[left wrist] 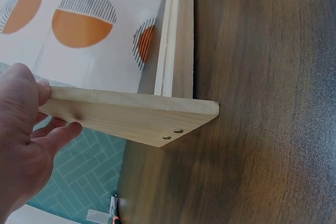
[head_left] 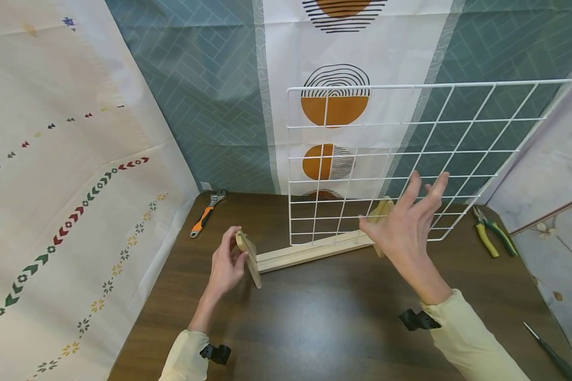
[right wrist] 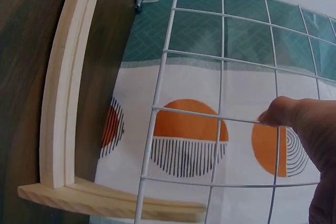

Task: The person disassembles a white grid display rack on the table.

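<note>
In the head view, my left hand [head_left: 226,264] pinches the upper end of a pale wooden end board [head_left: 250,256] between thumb and fingers. Two metal fastener heads [left wrist: 172,134] show on that board's outer face in the left wrist view. A grooved wooden crossbar [head_left: 314,251] joins it to a second end board [right wrist: 105,203], partly hidden behind my right hand in the head view. My right hand [head_left: 410,225] is spread against a white wire grid [head_left: 421,123], fingers extended. Its thumb lies at a wire in the right wrist view. The grid's lower edge overlaps the crossbar.
An orange-handled adjustable wrench [head_left: 207,214] lies at the table's back left. Green-and-yellow pliers [head_left: 493,233] lie at the right, and a thin dark-handled tool [head_left: 550,352] is near the front right. Patterned cloths [head_left: 200,95] hang behind the brown wooden table [head_left: 310,328].
</note>
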`<state>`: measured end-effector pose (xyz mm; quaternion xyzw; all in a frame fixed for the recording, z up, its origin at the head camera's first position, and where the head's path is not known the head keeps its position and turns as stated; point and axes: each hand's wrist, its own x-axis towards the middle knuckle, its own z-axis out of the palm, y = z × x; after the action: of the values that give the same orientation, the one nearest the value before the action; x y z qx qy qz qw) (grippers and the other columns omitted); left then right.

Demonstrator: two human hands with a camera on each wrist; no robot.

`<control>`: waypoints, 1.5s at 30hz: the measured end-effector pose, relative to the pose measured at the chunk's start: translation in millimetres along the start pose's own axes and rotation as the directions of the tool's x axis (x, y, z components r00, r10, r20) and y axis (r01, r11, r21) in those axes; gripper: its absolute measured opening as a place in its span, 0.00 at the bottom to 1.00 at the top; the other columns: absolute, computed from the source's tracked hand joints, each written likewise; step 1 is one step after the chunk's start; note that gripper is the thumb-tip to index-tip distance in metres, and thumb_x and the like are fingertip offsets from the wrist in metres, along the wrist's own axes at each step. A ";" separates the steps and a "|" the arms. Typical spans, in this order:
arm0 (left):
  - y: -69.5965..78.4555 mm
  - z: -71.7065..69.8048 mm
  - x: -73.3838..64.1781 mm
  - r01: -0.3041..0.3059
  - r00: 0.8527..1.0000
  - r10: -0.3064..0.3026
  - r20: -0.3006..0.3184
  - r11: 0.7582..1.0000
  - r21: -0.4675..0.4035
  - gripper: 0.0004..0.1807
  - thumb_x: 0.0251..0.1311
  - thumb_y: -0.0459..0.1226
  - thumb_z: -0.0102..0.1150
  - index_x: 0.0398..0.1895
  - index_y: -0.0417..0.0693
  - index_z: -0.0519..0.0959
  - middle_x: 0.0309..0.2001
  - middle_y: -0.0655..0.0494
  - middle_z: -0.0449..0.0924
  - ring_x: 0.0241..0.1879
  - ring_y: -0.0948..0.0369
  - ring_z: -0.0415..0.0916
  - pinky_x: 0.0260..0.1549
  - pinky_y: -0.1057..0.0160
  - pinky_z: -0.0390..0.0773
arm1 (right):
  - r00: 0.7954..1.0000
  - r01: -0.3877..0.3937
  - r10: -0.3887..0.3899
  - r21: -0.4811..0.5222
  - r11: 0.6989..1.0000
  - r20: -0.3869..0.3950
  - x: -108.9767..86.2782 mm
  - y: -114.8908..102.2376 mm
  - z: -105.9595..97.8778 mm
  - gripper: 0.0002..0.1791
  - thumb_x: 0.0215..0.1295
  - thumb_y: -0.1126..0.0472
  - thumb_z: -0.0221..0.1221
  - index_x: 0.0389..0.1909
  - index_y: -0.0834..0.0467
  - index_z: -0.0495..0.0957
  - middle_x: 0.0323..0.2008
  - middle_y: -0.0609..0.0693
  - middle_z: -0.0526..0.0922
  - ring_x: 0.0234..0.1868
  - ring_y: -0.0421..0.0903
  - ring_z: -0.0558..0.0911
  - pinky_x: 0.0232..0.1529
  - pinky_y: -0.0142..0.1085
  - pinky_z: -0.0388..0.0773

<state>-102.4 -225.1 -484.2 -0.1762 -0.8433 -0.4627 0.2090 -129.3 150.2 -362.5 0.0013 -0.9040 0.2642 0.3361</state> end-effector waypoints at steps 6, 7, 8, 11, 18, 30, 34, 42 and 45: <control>-0.9 -0.5 -1.3 0.002 1.000 -0.002 -0.005 1.000 0.006 0.41 0.50 0.12 0.61 0.68 0.41 0.62 0.53 0.32 0.74 0.56 0.38 0.75 0.46 0.37 0.77 | 1.000 -0.001 0.001 -0.007 1.000 -0.016 -4.7 10.4 0.2 0.76 0.29 0.50 0.83 0.76 0.61 0.43 0.76 0.65 0.27 0.69 0.66 0.52 0.61 0.64 0.63; -1.0 -0.6 -1.6 0.000 1.000 0.000 -0.007 1.000 0.007 0.41 0.50 0.12 0.61 0.68 0.41 0.62 0.53 0.32 0.74 0.56 0.37 0.75 0.46 0.37 0.77 | 1.000 0.000 0.000 -0.009 1.000 -0.015 -5.5 11.7 0.4 0.75 0.30 0.50 0.83 0.76 0.61 0.43 0.76 0.65 0.28 0.68 0.66 0.52 0.60 0.64 0.63; -1.0 -0.8 -2.0 0.001 1.000 -0.001 -0.010 1.000 0.010 0.41 0.50 0.12 0.61 0.68 0.41 0.62 0.53 0.32 0.74 0.56 0.37 0.75 0.46 0.37 0.77 | 1.000 -0.005 0.005 -0.013 1.000 -0.012 -6.2 12.7 0.5 0.75 0.30 0.50 0.83 0.76 0.61 0.43 0.76 0.65 0.28 0.68 0.66 0.52 0.60 0.64 0.64; -1.4 -1.1 -3.2 -0.003 1.000 0.003 -0.017 1.000 0.018 0.41 0.50 0.12 0.61 0.68 0.41 0.62 0.52 0.33 0.74 0.56 0.37 0.75 0.45 0.37 0.78 | 1.000 -0.020 0.020 -0.022 1.000 -0.003 -8.3 15.3 0.9 0.75 0.30 0.51 0.83 0.76 0.61 0.43 0.76 0.65 0.27 0.68 0.66 0.52 0.59 0.65 0.64; 0.3 -1.1 -5.9 0.003 0.999 -0.002 -0.039 1.000 0.023 0.40 0.50 0.13 0.61 0.68 0.38 0.62 0.51 0.37 0.74 0.56 0.37 0.76 0.45 0.39 0.79 | 1.000 -0.021 0.022 -0.046 0.999 0.013 -13.6 21.5 1.9 0.75 0.30 0.51 0.83 0.76 0.62 0.43 0.76 0.66 0.27 0.66 0.69 0.54 0.57 0.65 0.65; 3.0 -0.2 -9.9 0.013 0.996 -0.011 -0.085 1.000 0.021 0.40 0.49 0.13 0.61 0.67 0.39 0.63 0.49 0.36 0.75 0.55 0.39 0.76 0.44 0.40 0.80 | 1.000 -0.011 0.012 -0.059 0.998 0.021 -21.1 28.4 4.9 0.76 0.27 0.51 0.84 0.75 0.63 0.44 0.75 0.66 0.26 0.65 0.70 0.53 0.55 0.66 0.66; 2.3 0.5 -11.3 0.016 0.996 -0.014 -0.091 1.000 0.025 0.40 0.49 0.13 0.61 0.67 0.39 0.63 0.49 0.36 0.75 0.55 0.39 0.76 0.44 0.40 0.80 | 1.000 0.010 -0.010 -0.055 0.998 0.001 -23.2 31.0 6.7 0.76 0.27 0.50 0.84 0.75 0.64 0.45 0.75 0.67 0.28 0.64 0.70 0.54 0.54 0.66 0.65; 4.5 0.9 -14.1 0.025 0.994 -0.023 -0.106 1.000 0.019 0.40 0.49 0.13 0.62 0.67 0.36 0.63 0.49 0.36 0.74 0.55 0.39 0.76 0.44 0.42 0.81 | 1.000 0.017 -0.017 -0.065 0.998 -0.002 -27.6 36.0 9.7 0.77 0.26 0.49 0.85 0.74 0.64 0.44 0.75 0.68 0.29 0.63 0.71 0.55 0.52 0.68 0.66; 4.8 1.0 -15.3 0.029 0.993 -0.026 -0.115 0.999 0.023 0.40 0.48 0.13 0.62 0.67 0.34 0.63 0.49 0.36 0.74 0.55 0.39 0.77 0.44 0.43 0.81 | 1.000 0.016 -0.016 -0.066 0.998 0.003 -29.4 37.2 10.3 0.77 0.26 0.49 0.84 0.74 0.63 0.44 0.75 0.68 0.28 0.63 0.72 0.55 0.51 0.69 0.66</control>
<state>-87.1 -223.4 -489.1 -0.1353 -0.8380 -0.4642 0.2529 -119.5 172.1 -404.6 -0.0021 -0.9126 0.2316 0.3368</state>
